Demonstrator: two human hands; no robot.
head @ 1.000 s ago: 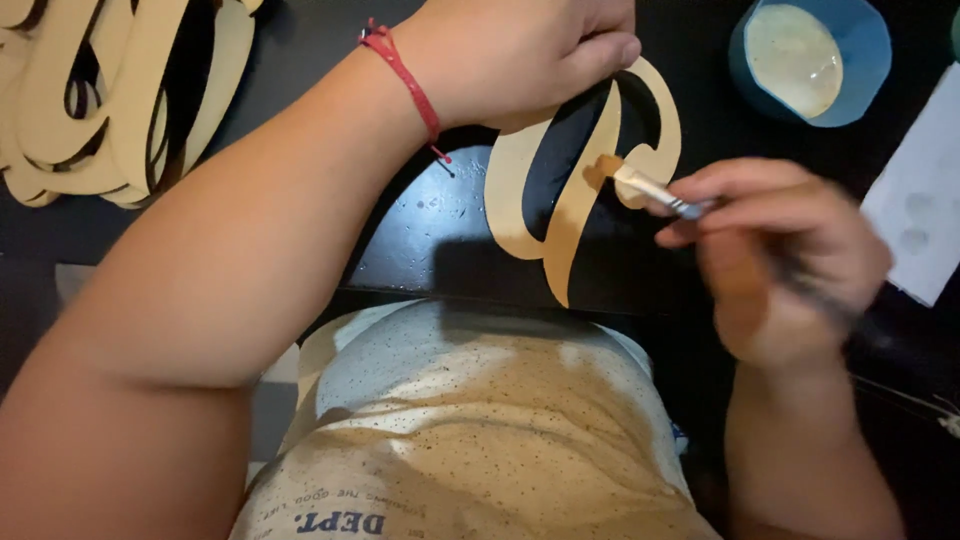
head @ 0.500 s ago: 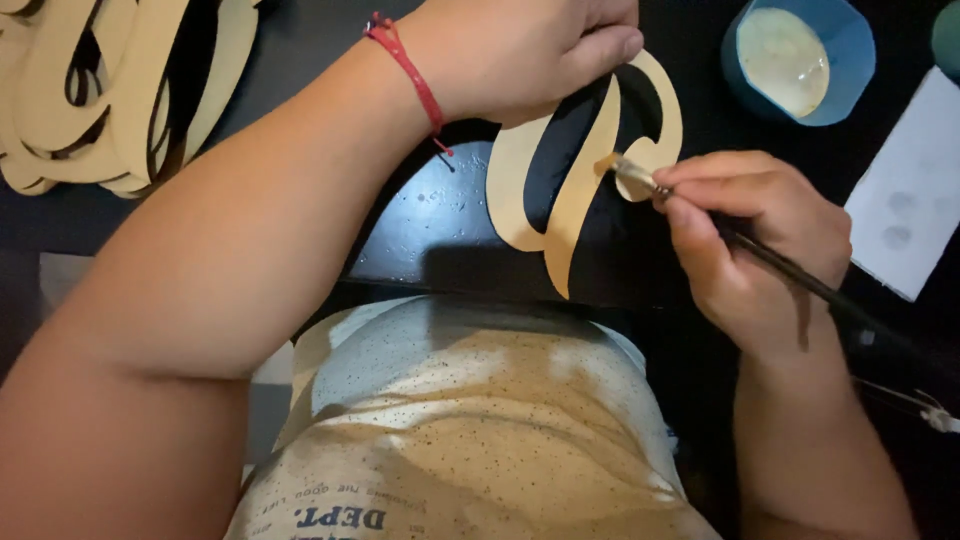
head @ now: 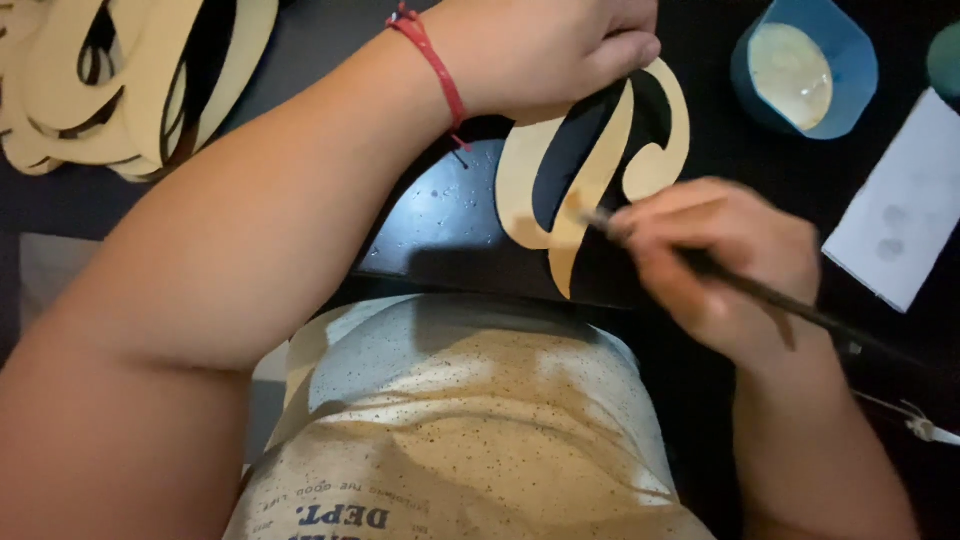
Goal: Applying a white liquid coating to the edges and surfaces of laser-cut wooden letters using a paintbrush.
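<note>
Since a second ago I see the right hand (head: 730,265) slid left; its thin dark-handled paintbrush (head: 700,262), pinched tight, tip probably touching the tan curly wooden cutout (head: 585,185). Left hand (head: 545,50) clamps cutout's top, steadying it. Blue paint cup (head: 805,65) at 2 o'clock.

The wooden cutout (head: 590,165) is a flat, pale tan piece sawn into looping curls with one long tapering tail. It lies face up on the black table (head: 440,220), close to its near edge, the tail pointing toward that edge. The thin dark paintbrush (head: 750,290) slants across the table's right side, its tip touching the cutout's middle stroke.
</note>
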